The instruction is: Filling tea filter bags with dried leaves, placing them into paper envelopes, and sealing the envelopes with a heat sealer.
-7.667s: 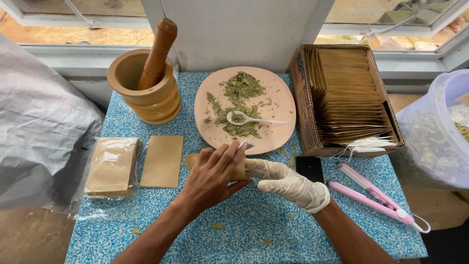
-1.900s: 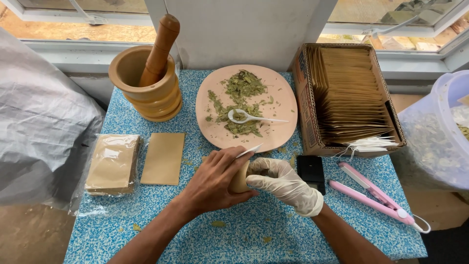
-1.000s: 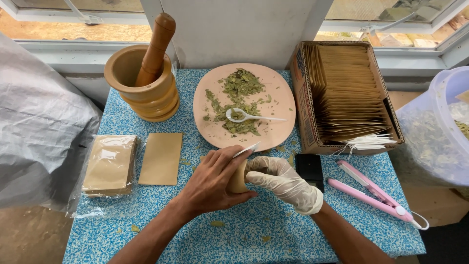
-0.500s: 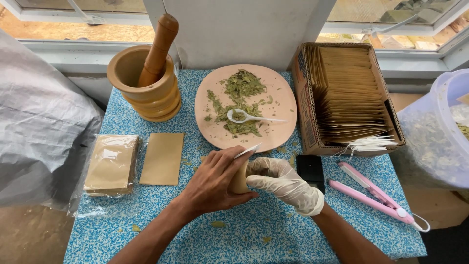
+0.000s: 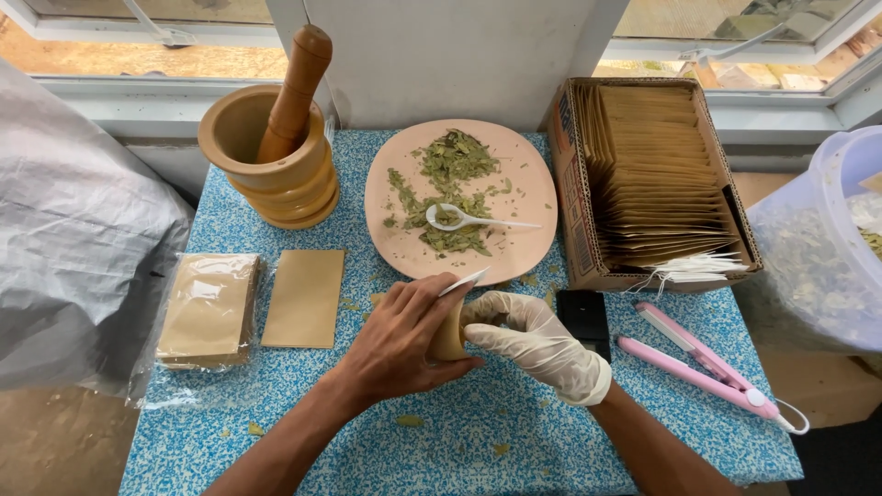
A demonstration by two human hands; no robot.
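On the table (image 5: 276,432), the plate (image 5: 528,174) sits in the middle at the back, with dried leaves (image 5: 450,161) and a spoon (image 5: 473,219) on it. Left of the plate stands the mortar (image 5: 276,179), a pestle (image 5: 292,92) leaning in it. Right of the plate is a box (image 5: 574,202) packed with upright paper bags (image 5: 657,174). Before the mortar lie a wrapped stack of bags (image 5: 209,308) and, just right of it, a single flat bag (image 5: 305,298). Both hands meet before the plate, the left hand (image 5: 404,344) and right hand (image 5: 537,340) around a small pouch (image 5: 450,332). Before the box lies a sealing tool (image 5: 703,363); a tub (image 5: 827,248) stands at the far right.
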